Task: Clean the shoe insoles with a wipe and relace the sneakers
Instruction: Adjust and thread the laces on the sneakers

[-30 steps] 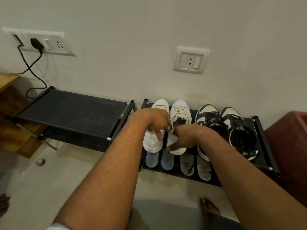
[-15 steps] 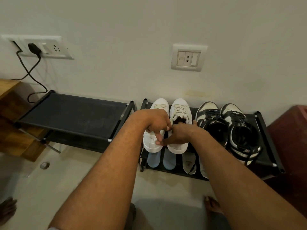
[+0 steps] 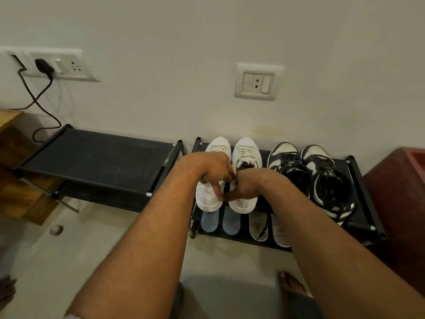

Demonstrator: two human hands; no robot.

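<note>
We look down on a pale floor (image 3: 92,249) meeting a plain wall (image 3: 161,42). Two low black shoe racks stand against it, the left rack (image 3: 96,162) at middle left and the right rack (image 3: 365,196) at middle right, nearly touching.

On the right rack's top shelf the left hand (image 3: 213,171) curls over the opening of the left white sneaker (image 3: 207,199), and the right hand (image 3: 246,185) clasps the heel rim of the right white sneaker (image 3: 247,150). Black-and-white sneakers (image 3: 331,187) sit just beside them. Blue insoles (image 3: 209,221) and white insoles (image 3: 258,223) lie on the shelf below.

A socket (image 3: 257,81) sits above, and a plugged cable (image 3: 42,65) at upper left. A wooden cabinet (image 3: 20,192) bounds the left edge and a dark red one (image 3: 402,203) the right. A strip of floor lies between the rack's front and a bare foot (image 3: 292,284).
</note>
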